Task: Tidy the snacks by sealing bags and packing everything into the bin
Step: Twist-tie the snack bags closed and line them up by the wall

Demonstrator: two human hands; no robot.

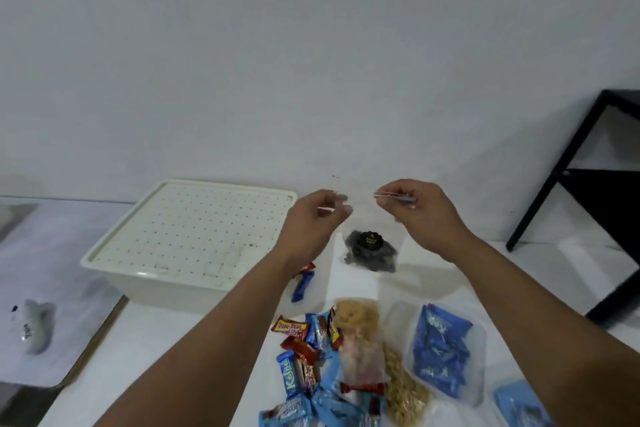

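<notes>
- Left hand (320, 218) and right hand (408, 206) are each pinching the clear bag's (370, 246) top corners.
- Uneven pressing is risking an unsealed strip, so the dark snacks could spill.

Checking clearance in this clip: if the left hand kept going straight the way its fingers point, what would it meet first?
Probably the right hand. The left hand points rightward along the top edge of the clear bag, which both hands pinch; only that edge lies between them. Depth is unclear in this single view.
</notes>
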